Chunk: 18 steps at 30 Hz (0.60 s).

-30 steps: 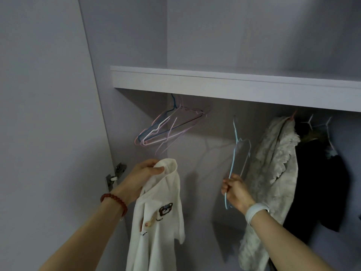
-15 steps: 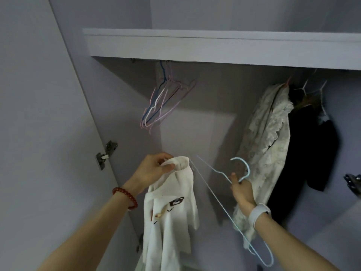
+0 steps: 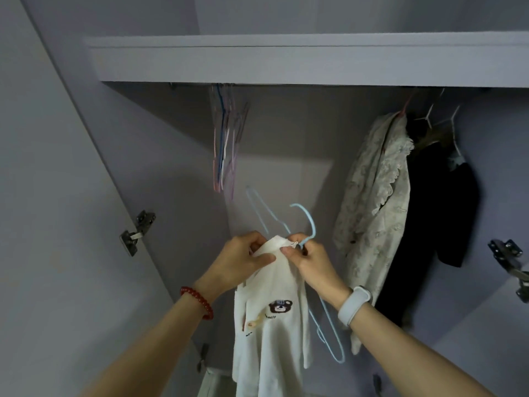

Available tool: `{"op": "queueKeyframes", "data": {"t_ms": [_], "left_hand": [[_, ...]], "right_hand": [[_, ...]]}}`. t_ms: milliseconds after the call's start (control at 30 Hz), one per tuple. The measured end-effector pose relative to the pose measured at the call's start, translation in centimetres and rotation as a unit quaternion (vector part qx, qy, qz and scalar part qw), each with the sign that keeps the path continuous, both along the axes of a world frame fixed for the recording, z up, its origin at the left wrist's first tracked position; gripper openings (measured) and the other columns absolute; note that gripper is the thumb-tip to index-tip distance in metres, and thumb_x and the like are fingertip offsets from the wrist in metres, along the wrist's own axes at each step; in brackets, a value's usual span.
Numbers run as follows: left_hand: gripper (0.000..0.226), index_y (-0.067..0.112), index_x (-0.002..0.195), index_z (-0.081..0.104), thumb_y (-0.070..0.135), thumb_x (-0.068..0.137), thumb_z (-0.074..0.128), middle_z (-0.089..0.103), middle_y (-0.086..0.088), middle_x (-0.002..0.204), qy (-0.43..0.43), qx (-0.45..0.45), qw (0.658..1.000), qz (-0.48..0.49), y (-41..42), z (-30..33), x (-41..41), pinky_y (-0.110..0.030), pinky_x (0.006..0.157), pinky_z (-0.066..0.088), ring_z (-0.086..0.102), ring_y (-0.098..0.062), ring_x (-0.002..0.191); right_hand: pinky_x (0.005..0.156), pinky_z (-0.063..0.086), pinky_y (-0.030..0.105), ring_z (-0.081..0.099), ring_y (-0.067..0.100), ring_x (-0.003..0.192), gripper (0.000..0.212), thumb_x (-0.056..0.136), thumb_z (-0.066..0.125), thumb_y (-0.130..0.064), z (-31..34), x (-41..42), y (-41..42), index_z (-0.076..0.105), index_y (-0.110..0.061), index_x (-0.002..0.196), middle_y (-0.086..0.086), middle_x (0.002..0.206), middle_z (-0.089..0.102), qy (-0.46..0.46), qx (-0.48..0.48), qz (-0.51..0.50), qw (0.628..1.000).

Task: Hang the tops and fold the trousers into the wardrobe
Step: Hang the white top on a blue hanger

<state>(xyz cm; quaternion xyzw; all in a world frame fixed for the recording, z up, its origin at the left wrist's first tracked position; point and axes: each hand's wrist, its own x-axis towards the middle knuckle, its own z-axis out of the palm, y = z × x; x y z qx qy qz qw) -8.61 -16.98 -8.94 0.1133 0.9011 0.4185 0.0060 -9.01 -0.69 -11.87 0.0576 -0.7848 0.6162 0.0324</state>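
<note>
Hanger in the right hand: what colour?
Light blue hanger, gripped by the right hand; the head view shows it clearly.

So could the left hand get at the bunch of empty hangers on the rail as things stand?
Probably not at once: the left hand grips the white top's collar. The empty hangers hang above it with nothing between.
</note>
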Motion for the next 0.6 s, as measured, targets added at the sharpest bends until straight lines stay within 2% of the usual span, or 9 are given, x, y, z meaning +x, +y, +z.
{"op": "queueKeyframes", "data": {"t_ms": [100,167,267,333,400,433,500,567,600], "left_hand": [[0.018,0.028,0.073,0.05,0.025,0.085,0.064,0.054,0.013,0.071,-0.041,-0.099,0.994,-0.001,-0.7,-1.1,-0.5,-0.011,0.054,0.037,0.053,-0.005,0.065],[0.006,0.025,0.082,0.055,0.021,0.087,0.056,0.06,0.007,0.079,-0.059,-0.146,0.987,0.038,-1.5,-2.5,-0.4,-0.015,0.061,0.041,0.057,-0.012,0.074],[0.017,0.018,0.096,0.061,0.011,0.086,0.049,0.066,-0.006,0.099,-0.114,-0.17,0.97,0.134,-4.1,-5.3,-0.2,-0.028,0.075,0.046,0.059,-0.023,0.088],[0.014,0.016,0.096,0.059,0.011,0.087,0.05,0.063,-0.007,0.094,-0.159,-0.184,0.949,0.199,-6.3,-5.9,-0.2,-0.029,0.073,0.045,0.059,-0.026,0.087],[0.009,0.012,0.092,0.057,0.01,0.086,0.051,0.059,-0.006,0.079,-0.188,-0.178,0.938,0.23,-7.6,-5.5,-0.7,-0.03,0.066,0.049,0.059,-0.026,0.076],[0.009,0.009,0.089,0.058,0.005,0.085,0.05,0.058,-0.007,0.073,-0.205,-0.137,0.941,0.231,-7.7,-5.0,-1.0,-0.03,0.058,0.052,0.059,-0.024,0.068],[0.017,0.003,0.085,0.057,-0.009,0.086,0.045,0.057,-0.01,0.072,-0.264,0.038,0.94,0.214,-6.9,-3.1,-1.0,-0.025,0.045,0.053,0.058,-0.021,0.062],[0.024,0.002,0.081,0.059,-0.014,0.087,0.042,0.061,-0.014,0.08,-0.311,0.259,0.897,0.179,-5.8,-0.8,-0.7,-0.025,0.05,0.056,0.063,-0.021,0.065],[0.026,0.002,0.078,0.061,-0.012,0.088,0.041,0.063,-0.016,0.081,-0.324,0.349,0.865,0.158,-5.4,0.1,-0.7,-0.028,0.053,0.057,0.066,-0.022,0.064]], "right_hand": [[0.064,0.038,0.023,0.048,0.013,0.066,0.013,0.087,0.059,-0.005,0.6,-0.4,0.3,0.058,-0.017,0.081,0.004,0.07,0.054,0.027,0.007,-0.003,1.0],[0.066,0.04,0.023,0.051,0.009,0.065,0.017,0.087,0.057,-0.003,0.8,-0.7,0.7,0.058,-0.019,0.081,0.0,0.071,0.057,0.033,-0.007,-0.018,0.999],[0.056,0.037,0.017,0.047,-0.003,0.05,0.027,0.088,0.053,0.002,0.9,-1.4,2.5,0.055,-0.022,0.075,-0.015,0.054,0.055,0.039,-0.066,-0.069,0.995],[0.048,0.032,0.009,0.044,-0.004,0.042,0.026,0.09,0.051,0.003,0.6,-1.6,4.3,0.054,-0.019,0.076,-0.018,0.044,0.05,0.024,-0.078,-0.071,0.994],[0.044,0.032,0.008,0.043,-0.005,0.04,0.023,0.091,0.05,0.001,0.1,-1.1,5.2,0.053,-0.018,0.079,-0.019,0.042,0.048,0.002,-0.047,-0.045,0.998],[0.044,0.032,0.008,0.043,-0.005,0.04,0.022,0.091,0.05,0.001,-0.4,-0.8,5.4,0.052,-0.018,0.079,-0.019,0.042,0.048,-0.013,-0.034,-0.035,0.999],[0.039,0.03,0.008,0.04,-0.003,0.037,0.023,0.091,0.048,0.002,-1.1,-0.2,5.7,0.051,-0.015,0.076,-0.014,0.042,0.045,-0.053,-0.049,-0.016,0.997],[0.036,0.024,0.008,0.034,-0.001,0.033,0.023,0.093,0.046,0.0,-1.4,0.0,5.8,0.051,-0.012,0.074,-0.006,0.047,0.039,-0.097,-0.088,-0.002,0.991],[0.038,0.027,0.008,0.037,-0.001,0.034,0.022,0.094,0.045,-0.003,-1.6,0.1,6.0,0.053,-0.011,0.076,-0.005,0.048,0.041,-0.094,-0.09,-0.002,0.992]]}}
